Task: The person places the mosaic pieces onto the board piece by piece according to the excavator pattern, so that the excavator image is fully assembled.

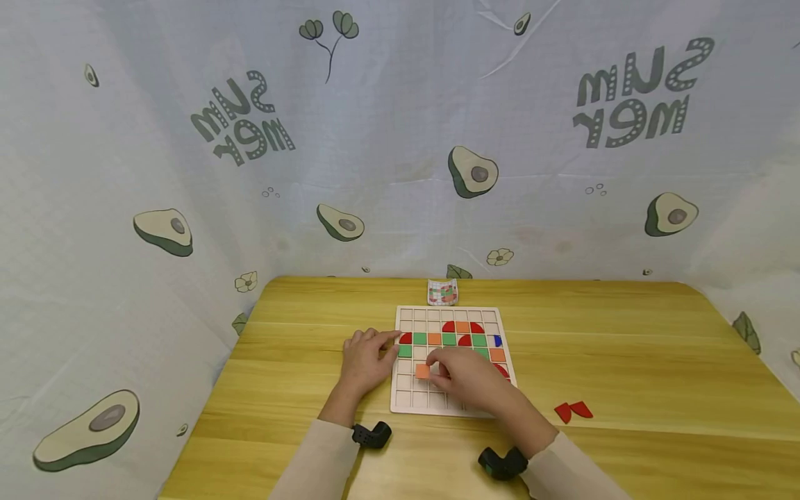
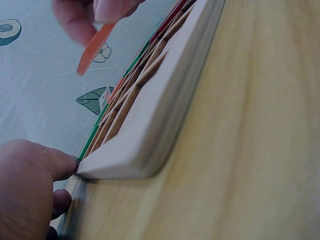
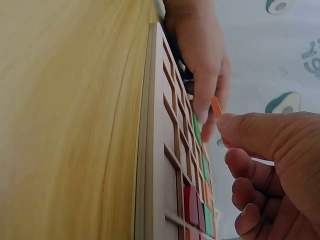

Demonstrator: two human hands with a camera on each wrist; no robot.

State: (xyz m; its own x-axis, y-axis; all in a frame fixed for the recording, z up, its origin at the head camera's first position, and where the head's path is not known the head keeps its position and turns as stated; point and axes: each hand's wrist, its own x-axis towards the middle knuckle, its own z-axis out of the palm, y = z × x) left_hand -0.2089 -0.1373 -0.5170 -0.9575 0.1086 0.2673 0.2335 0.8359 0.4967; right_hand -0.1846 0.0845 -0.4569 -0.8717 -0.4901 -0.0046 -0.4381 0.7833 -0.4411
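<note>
A pale wooden grid board (image 1: 403, 399) lies on the table, with green, orange and red pieces in some of its cells. Between thumb and index finger, my right hand (image 1: 469, 375) pinches an orange square tile (image 1: 422, 371), held above the board; the right wrist view shows the tile (image 3: 216, 106) edge-on. My left hand (image 1: 365, 361) rests at the board's left edge, its thumb and index finger touching the rim beside a green tile (image 1: 405, 351) and a red quarter-circle piece (image 1: 406, 338). Part of the board's right side is hidden under my right hand.
A small curved card (image 1: 442, 292) with a coloured grid pattern stands behind the board. Two red quarter-circle pieces (image 1: 573, 410) lie on the wooden table (image 1: 625, 347) to the right. A white curtain (image 1: 400, 139) with avocado prints hangs behind the table.
</note>
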